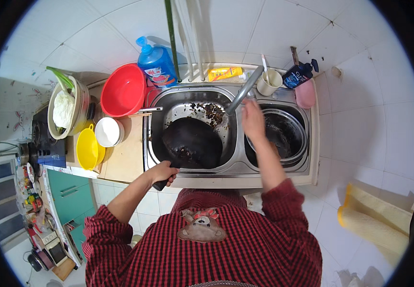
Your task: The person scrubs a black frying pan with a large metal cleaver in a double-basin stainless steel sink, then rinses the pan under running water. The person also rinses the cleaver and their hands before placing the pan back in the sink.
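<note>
My left hand is closed around the black handle of a dark wok, which lies tilted in the left basin of the steel double sink. Wet food scraps are scattered over the basin floor behind the wok. My right hand is raised at the base of the grey faucet, its fingertips at the tap's base; whether they grip it is hidden. In the right basin, beyond my right forearm, sits a round metal pot with dark contents.
Behind the sink stand a blue pump bottle, a yellow tube, a beige cup and a pink soap dish. On the left counter are a red basin, white bowls, a yellow colander and a vegetable basket.
</note>
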Available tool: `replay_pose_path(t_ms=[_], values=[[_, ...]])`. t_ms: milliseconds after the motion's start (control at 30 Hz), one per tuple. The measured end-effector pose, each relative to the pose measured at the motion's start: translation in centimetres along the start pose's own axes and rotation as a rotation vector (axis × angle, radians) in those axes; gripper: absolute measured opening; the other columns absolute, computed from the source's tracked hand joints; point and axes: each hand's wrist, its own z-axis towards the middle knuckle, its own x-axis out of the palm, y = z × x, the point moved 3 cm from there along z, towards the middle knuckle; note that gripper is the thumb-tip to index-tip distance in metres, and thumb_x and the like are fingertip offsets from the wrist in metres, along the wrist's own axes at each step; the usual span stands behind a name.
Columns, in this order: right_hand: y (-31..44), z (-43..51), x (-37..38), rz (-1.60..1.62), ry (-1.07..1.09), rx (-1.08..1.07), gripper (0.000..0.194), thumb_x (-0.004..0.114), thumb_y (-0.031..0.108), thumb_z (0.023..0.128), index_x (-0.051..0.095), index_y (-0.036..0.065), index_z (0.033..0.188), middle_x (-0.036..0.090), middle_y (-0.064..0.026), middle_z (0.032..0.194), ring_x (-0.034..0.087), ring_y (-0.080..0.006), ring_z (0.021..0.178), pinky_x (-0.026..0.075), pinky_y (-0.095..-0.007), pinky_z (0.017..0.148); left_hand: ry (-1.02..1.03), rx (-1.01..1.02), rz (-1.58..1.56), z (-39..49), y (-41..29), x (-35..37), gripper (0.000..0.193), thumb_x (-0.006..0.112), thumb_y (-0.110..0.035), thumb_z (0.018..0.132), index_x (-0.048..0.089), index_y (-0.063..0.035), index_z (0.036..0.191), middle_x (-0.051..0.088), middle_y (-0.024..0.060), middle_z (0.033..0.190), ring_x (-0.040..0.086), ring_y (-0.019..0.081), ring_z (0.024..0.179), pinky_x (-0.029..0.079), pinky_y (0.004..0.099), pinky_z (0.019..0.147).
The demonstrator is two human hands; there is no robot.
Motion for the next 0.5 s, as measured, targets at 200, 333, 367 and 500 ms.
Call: replay_pose_path(t_ms=[200, 333, 367, 500], values=[[3.4, -1.5, 8.3, 1.332, 0.217, 0.875, 0.013, 0.049, -0.003, 0.096, 0.055, -0.006, 0.107, 0.064, -0.0173, 0.098, 0.067, -0.0291, 0.089, 0.060, -0.0396, 0.082, 0.033, -0.067, -0.090, 0.9, -1.8, -1.2, 0.024, 0.056, -0.011, 0.097, 0.054, 0.0016, 0.076, 0.062, 0.0119, 0.075, 0.051, 0.0131, 0.048, 0.044, 0.0279, 0.041], [3.4, -1.2, 7.5, 1.402, 0.238, 0.858, 0.016, 0.049, 0.000, 0.098, 0.055, -0.007, 0.111, 0.064, -0.0190, 0.103, 0.066, -0.0302, 0.098, 0.058, -0.0397, 0.090, 0.053, -0.067, -0.143, 0.9, -3.6, -1.4, 0.024, 0.053, -0.008, 0.096, 0.055, 0.0059, 0.077, 0.069, 0.0218, 0.094, 0.052, 0.0129, 0.049, 0.046, 0.0282, 0.041], [3.4, -1.2, 7.1, 1.387, 0.259, 0.861, 0.016, 0.048, 0.000, 0.098, 0.056, -0.008, 0.110, 0.064, -0.0192, 0.104, 0.066, -0.0302, 0.099, 0.057, -0.0393, 0.091, 0.046, -0.075, -0.147, 1.0, -3.9, -1.3, 0.024, 0.052, -0.007, 0.096, 0.056, 0.0070, 0.076, 0.070, 0.0240, 0.098, 0.052, 0.0128, 0.049, 0.047, 0.0283, 0.041], [3.1, -1.4, 5.2, 1.058, 0.451, 0.776, 0.024, 0.054, 0.014, 0.101, 0.061, -0.007, 0.110, 0.066, -0.0154, 0.101, 0.068, -0.0250, 0.094, 0.059, -0.0358, 0.086, 0.061, -0.082, -0.186, 1.1, -5.2, -1.0, 0.022, 0.048, -0.005, 0.096, 0.053, 0.0093, 0.081, 0.068, 0.0271, 0.099, 0.053, 0.0134, 0.050, 0.047, 0.0280, 0.042]])
